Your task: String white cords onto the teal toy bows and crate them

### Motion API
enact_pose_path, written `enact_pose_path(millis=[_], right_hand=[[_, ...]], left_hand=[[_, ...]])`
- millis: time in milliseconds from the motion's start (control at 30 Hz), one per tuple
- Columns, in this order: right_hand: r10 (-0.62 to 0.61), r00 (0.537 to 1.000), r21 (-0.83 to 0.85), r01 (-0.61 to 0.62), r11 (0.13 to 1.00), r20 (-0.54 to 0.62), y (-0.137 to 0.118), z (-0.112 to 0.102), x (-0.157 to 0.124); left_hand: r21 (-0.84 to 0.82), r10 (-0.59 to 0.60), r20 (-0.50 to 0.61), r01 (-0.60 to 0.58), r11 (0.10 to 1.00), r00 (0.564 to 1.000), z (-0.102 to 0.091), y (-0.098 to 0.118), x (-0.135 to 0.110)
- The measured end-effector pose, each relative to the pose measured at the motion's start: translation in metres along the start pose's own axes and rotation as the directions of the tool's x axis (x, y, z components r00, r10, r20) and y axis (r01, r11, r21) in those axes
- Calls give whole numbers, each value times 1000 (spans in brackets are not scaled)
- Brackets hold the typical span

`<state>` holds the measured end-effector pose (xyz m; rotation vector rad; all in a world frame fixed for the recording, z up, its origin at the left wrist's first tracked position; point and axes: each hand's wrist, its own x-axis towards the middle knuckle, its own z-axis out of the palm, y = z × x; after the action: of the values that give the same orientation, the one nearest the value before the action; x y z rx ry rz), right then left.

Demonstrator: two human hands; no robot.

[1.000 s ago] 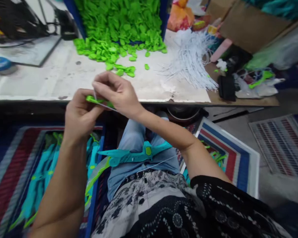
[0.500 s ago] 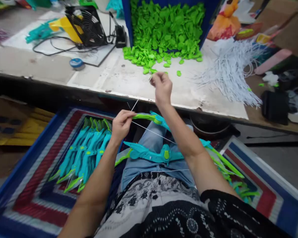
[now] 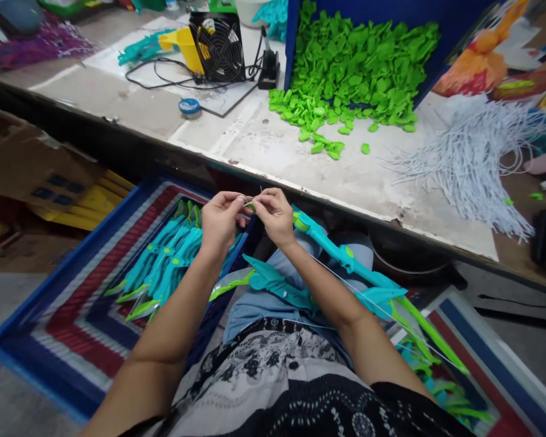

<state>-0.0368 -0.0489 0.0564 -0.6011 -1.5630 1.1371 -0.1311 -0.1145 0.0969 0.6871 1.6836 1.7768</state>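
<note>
My left hand (image 3: pixel 221 220) and my right hand (image 3: pixel 276 214) meet just below the table edge, both pinched on the green tip of a teal and green toy bow (image 3: pixel 346 260) and its thin white string (image 3: pixel 373 303). The bow slants down to the right across my lap. A second teal bow (image 3: pixel 279 285) lies on my thighs beneath my arms. Fingertips hide the exact point where string meets tip.
A striped blue bin (image 3: pixel 73 315) at my left holds several finished bows (image 3: pixel 164 267). On the table (image 3: pixel 273 152) are a heap of green plastic pieces (image 3: pixel 359 67), a bundle of white strings (image 3: pixel 473 158), a black fan (image 3: pixel 218 45) and a tape roll (image 3: pixel 190 107). Another striped bin (image 3: pixel 482 358) is at right.
My right hand, raised over the table half a second ago pulling the string, has come down to join my left hand at the bow tip. The view has shifted right.
</note>
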Motion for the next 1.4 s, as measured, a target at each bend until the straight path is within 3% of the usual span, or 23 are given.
enact_pose_path(millis=[67,167,300,433,533,667,933,1100,1267,1400], right_hand=[[17,999,10,-16,1000,-31,-1,2,0],[-31,999,-14,31,999,-11,-1,3,1],[-136,985,-63,143,988,109,1,-1,3],[-147,963,-111,175,978,228,-2,-5,5],[-158,961,-133,191,972,227,-4,-7,7],[-188,957,-179,229,957,222,-6,-12,11],[-155,925,-367,286,885,347,-14,-21,19],[-187,923,-304,294,906,335,-11,-26,14],[-165,888,-279,304,911,428,-3,-34,9],[-107,929,-470,276,838,355,2,-36,8]], left_hand=[[-142,-161,70,169,975,985,0,0,0],[-168,-255,182,285,944,950,-5,1,3],[-120,-268,248,304,945,931,-10,3,7],[-167,-265,174,294,941,948,-3,4,6],[-239,-253,124,276,931,960,5,5,5],[-282,-253,153,287,915,955,7,5,7],[-43,-87,221,99,994,971,-1,-1,-3],[144,5,164,-29,989,986,-1,-5,-4],[188,-4,229,-40,981,973,-9,-11,-9],[265,1,247,-69,962,969,-9,-14,-12]])
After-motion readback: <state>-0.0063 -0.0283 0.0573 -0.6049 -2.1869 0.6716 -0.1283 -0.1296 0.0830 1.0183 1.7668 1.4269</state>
